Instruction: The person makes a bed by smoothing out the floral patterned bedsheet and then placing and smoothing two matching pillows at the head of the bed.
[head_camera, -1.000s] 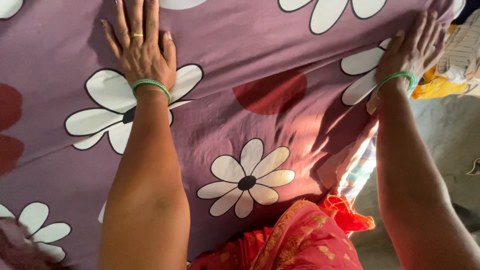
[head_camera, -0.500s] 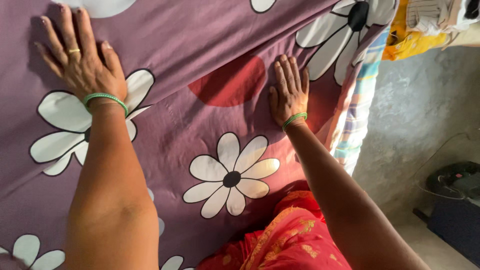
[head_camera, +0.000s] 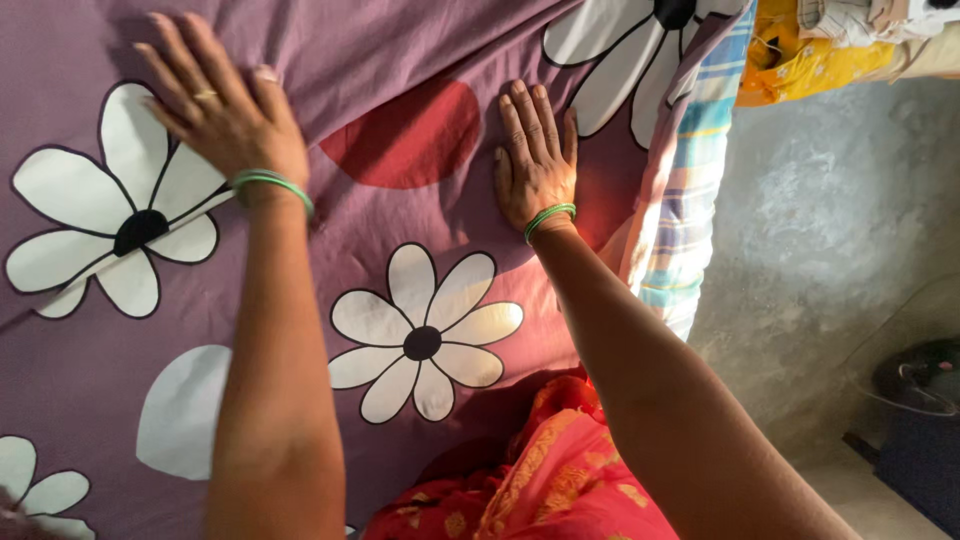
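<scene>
Nearest, at the bottom edge, a fold of red-and-orange patterned cloth (head_camera: 540, 490) bunches up between the two forearms. Just above it spreads the purple bedsheet (head_camera: 400, 215), printed with big white daisies and red circles, which fills most of the view; one daisy (head_camera: 425, 335) sits between the arms, another (head_camera: 120, 205) lies under the left wrist, and a red circle (head_camera: 405, 135) shows between the two hands.

Farther up, the right hand (head_camera: 535, 155) lies flat on the sheet, palm down, fingers straight and close together, gripping nothing; a green bangle (head_camera: 548, 216) rings its wrist. The left hand (head_camera: 225, 105) is likewise pressed flat on the sheet, fingers spread apart and clamped on nothing, with a ring on one finger and a green bangle (head_camera: 275, 185) at the wrist. Both hands touch the sheet and are well apart from each other.

To the right of the right hand, the sheet's edge hangs down over a striped cloth (head_camera: 690, 180) in blue, pink and pale yellow. Beyond that is a grey concrete floor (head_camera: 830, 250), with a dark object (head_camera: 920, 400) at the lower right and yellow fabric (head_camera: 810, 60) heaped at the top right
</scene>
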